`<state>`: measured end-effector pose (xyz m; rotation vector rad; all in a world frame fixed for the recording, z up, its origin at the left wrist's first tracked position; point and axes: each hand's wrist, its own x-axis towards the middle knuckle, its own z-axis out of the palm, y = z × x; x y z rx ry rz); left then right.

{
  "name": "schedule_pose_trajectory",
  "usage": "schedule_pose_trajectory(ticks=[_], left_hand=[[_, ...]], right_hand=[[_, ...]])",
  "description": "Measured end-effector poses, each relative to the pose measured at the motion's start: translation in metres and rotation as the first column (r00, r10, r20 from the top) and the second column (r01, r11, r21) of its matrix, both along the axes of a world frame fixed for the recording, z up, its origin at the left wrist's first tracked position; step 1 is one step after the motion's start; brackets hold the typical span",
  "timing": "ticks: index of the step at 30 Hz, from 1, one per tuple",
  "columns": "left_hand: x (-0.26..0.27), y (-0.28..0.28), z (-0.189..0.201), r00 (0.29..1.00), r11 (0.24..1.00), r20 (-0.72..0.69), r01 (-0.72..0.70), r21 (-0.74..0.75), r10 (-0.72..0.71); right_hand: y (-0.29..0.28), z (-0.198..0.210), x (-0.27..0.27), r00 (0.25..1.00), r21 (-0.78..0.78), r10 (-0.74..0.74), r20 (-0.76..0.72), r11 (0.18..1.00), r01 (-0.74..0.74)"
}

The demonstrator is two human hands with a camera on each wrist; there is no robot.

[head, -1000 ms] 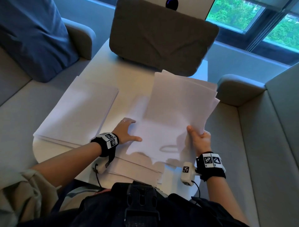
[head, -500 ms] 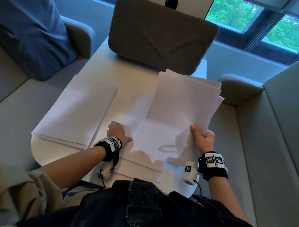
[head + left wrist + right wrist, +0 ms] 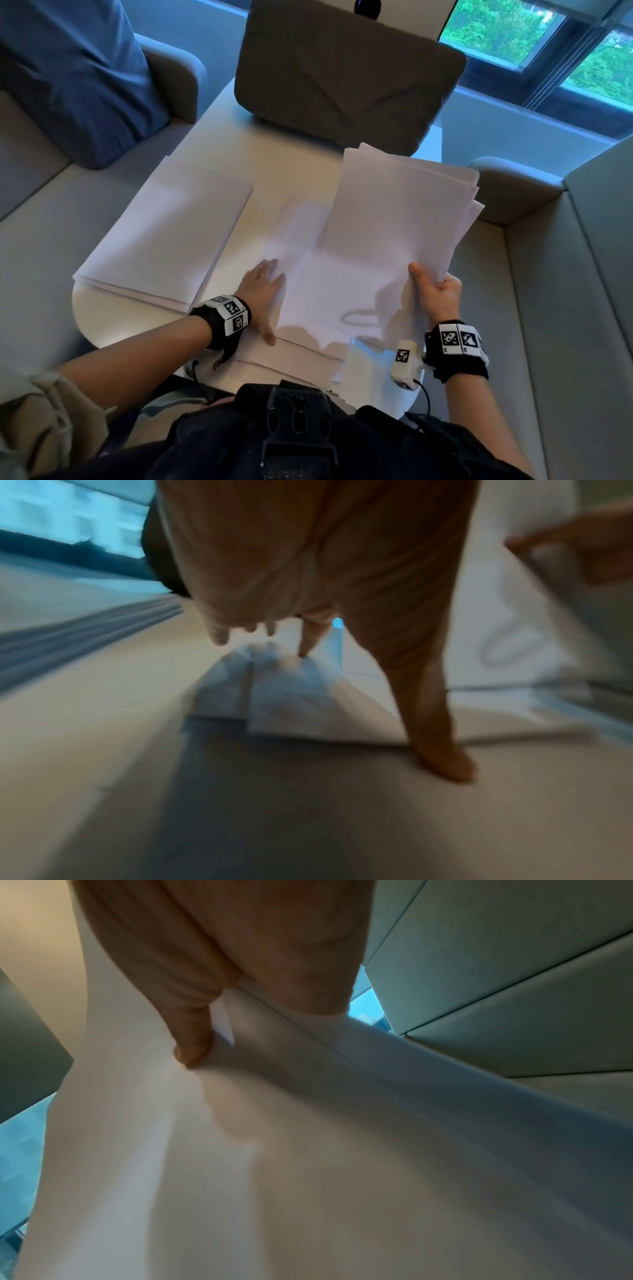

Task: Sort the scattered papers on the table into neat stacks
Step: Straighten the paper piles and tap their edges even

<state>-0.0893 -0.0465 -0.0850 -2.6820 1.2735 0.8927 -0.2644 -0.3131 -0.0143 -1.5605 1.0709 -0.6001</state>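
A squared stack of white papers (image 3: pixel 164 233) lies on the left of the white table (image 3: pixel 274 164). My right hand (image 3: pixel 433 284) pinches the near edge of a fanned sheaf of papers (image 3: pixel 394 222) and holds it tilted up off the table; the thumb (image 3: pixel 192 1042) presses on top of the sheaf (image 3: pixel 308 1150). My left hand (image 3: pixel 269 298) rests flat, fingers straight, on a loose sheet (image 3: pixel 301 240) lying under the sheaf. In the blurred left wrist view its fingertips (image 3: pixel 304 650) touch paper (image 3: pixel 291 704). More loose sheets (image 3: pixel 301 356) lie at the table's near edge.
A grey cushion (image 3: pixel 346 78) stands at the far end of the table. A blue cushion (image 3: pixel 68 75) leans on the sofa at the left. Sofa seats (image 3: pixel 513 308) flank the table on both sides. Windows run along the back right.
The right hand has tilted the sheaf a little higher. The left hand drew back to the left, then laid its fingers flat on the sheet under the sheaf.
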Motion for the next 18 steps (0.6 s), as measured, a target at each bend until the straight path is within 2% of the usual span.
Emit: schedule_pose_trajectory(ticks=[2,5,7,10,13,16,18], left_hand=[[-0.003,0.001,0.002,0.992,0.992,-0.031,0.126,0.029,-0.125],[-0.003,-0.003,0.012,0.981,0.981,-0.060,0.188,0.045,-0.185],[-0.002,-0.006,0.019,0.967,0.965,-0.035,0.256,0.064,-0.254],[-0.001,-0.004,0.026,0.935,0.935,0.025,0.354,0.018,-0.355],[0.002,0.001,0.030,0.935,0.935,-0.009,0.355,-0.008,-0.355],[0.003,0.001,0.032,0.938,0.934,-0.009,0.344,-0.099,-0.346],[0.006,0.002,0.036,0.965,0.952,0.002,0.259,-0.161,-0.262]], right_hand=[[0.000,0.001,0.000,1.000,-0.001,0.001,0.012,1.000,-0.001],[0.000,0.007,0.000,0.999,-0.021,-0.007,0.037,1.000,0.007],[-0.002,0.012,0.000,0.998,-0.052,-0.011,0.061,0.999,0.014],[-0.005,0.022,-0.001,0.996,-0.104,-0.014,0.088,0.994,0.023],[-0.008,0.033,0.001,0.990,-0.145,-0.017,0.143,0.989,0.038],[-0.009,0.042,0.004,0.984,-0.173,-0.025,0.178,0.983,0.056],[-0.011,0.042,0.005,0.980,-0.183,-0.038,0.194,0.980,0.074]])
